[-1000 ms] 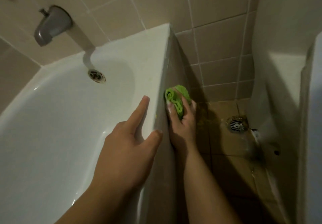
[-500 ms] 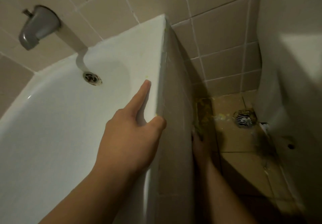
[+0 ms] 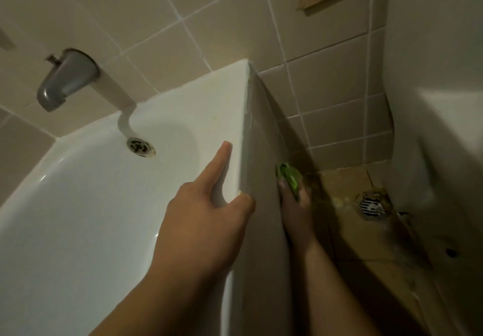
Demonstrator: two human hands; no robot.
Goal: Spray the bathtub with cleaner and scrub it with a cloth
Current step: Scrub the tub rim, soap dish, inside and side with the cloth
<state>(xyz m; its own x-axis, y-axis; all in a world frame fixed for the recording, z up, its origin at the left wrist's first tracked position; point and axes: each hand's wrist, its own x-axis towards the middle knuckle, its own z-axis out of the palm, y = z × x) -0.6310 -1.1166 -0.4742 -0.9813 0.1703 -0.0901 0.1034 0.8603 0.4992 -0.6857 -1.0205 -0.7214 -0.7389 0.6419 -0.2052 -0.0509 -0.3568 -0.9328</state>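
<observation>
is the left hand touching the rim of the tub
Touching. The head view shows the left hand resting on the bathtub's white rim, its straight forefinger lying along the rim and its thumb on the outer edge, with no gap visible.

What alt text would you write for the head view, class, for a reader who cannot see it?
A person's right hand presses a green cloth against the bathtub's tiled outer side, while the left hand rests open on the white bathtub rim. A grey spout juts above.
</observation>
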